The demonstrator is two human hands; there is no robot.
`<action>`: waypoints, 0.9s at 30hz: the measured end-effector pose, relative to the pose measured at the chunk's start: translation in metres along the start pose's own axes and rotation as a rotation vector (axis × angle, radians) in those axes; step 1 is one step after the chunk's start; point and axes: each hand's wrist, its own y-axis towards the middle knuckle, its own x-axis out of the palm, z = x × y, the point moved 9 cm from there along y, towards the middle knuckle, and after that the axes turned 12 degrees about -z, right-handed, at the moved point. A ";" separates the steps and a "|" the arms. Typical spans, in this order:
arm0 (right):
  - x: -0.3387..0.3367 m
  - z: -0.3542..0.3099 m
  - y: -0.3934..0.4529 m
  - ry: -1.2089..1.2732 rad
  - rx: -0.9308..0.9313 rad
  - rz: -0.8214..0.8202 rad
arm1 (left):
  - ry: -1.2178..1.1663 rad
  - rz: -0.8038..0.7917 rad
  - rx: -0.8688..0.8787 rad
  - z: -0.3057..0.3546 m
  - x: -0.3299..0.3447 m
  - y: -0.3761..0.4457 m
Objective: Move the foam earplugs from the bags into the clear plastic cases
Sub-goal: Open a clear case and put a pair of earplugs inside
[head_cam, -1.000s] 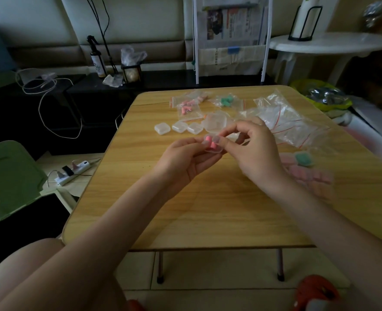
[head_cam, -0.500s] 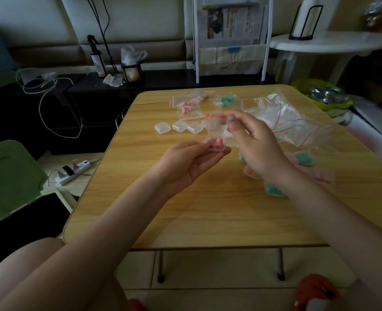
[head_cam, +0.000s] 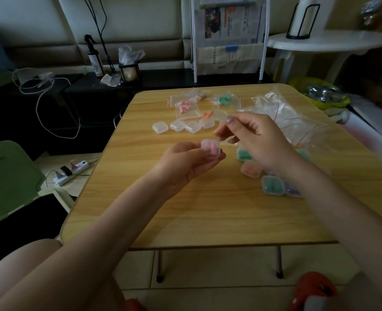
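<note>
The clear case [head_cam: 210, 149] with pink earplugs [head_cam: 213, 151] inside sits in my left grip [head_cam: 185, 163], pinched between thumb and fingertips above the middle of the counter [head_cam: 185, 216]. My right grip [head_cam: 256, 140] hovers just beside it, fingers curled and pinching a thin, empty clear bag [head_cam: 225, 127]. Below my right wrist, filled cases lie on the counter: a green one [head_cam: 272, 185], an orange one [head_cam: 250, 168] and another green one [head_cam: 241, 153]. Farther back stands a row of empty cases [head_cam: 183, 126]. Behind them lie small bags of pink earplugs [head_cam: 185, 105], orange earplugs [head_cam: 207, 114] and green earplugs [head_cam: 225, 99]. A heap of empty bags [head_cam: 284, 118] lies to the right.
</note>
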 end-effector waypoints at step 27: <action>-0.044 0.026 -0.030 -0.271 0.183 0.082 | 1.275 0.075 0.262 0.007 0.049 -0.014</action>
